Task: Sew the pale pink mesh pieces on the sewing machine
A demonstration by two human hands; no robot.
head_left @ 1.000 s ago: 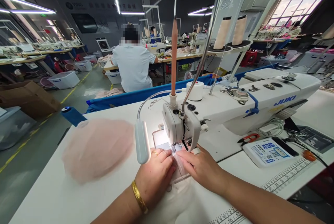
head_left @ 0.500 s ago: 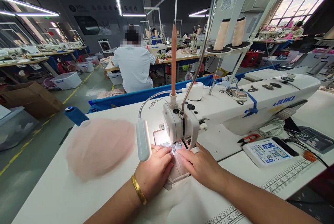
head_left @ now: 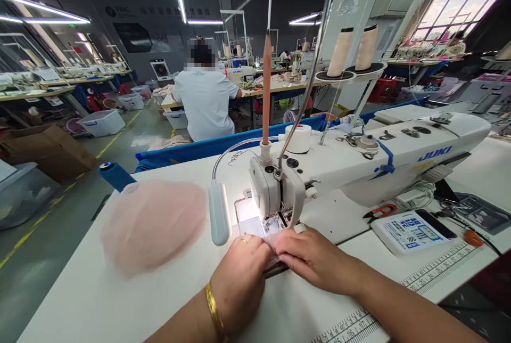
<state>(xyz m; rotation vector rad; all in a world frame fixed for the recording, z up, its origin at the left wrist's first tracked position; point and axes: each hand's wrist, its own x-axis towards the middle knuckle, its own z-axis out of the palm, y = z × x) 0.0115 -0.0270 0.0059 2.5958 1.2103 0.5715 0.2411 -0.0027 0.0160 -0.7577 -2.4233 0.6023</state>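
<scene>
Left hand [head_left: 239,274] and right hand [head_left: 315,258] side by side on the counter [head_left: 80,300], fingers curled down, pinching a small pale fabric piece [head_left: 272,255] between them just in front of the presser foot [head_left: 275,221] of the white sewing machine [head_left: 359,164]. Fabric mostly hidden under the fingers; grip itself hard to make out. Gold bangle [head_left: 213,311] on the left wrist, ring on a left finger. Lamp [head_left: 219,219] lit beside the needle. Pink mesh pile [head_left: 154,223] well to the left. Phone [head_left: 435,224] and leaflet [head_left: 407,231] off to the right. Person [head_left: 205,100] seated at another counter beyond.
</scene>
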